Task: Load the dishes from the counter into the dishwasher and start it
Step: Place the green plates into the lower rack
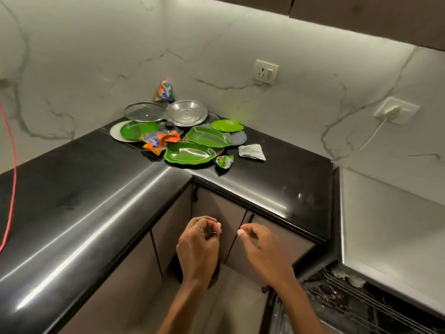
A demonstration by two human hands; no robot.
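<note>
A pile of dishes fills the far corner of the black counter (72, 189): a glass lid (144, 112), a steel bowl (186, 112), a round green plate on a white plate (134, 131), two leaf-shaped green trays (190, 156) (208, 137) and a small green lid (227, 125). My left hand (199, 247) and my right hand (260, 247) hover below the counter edge in front of the cabinet doors, fingers loosely curled, holding nothing. A dishwasher rack (356, 304) shows at the lower right.
Crumpled snack wrappers (161, 141) (251, 151) (225, 161) lie among the dishes, and another (165, 90) leans on the wall. Wall sockets (266, 71) (396, 110) sit on the marble backsplash, one with a white cable. A red cord (13, 177) hangs at the left.
</note>
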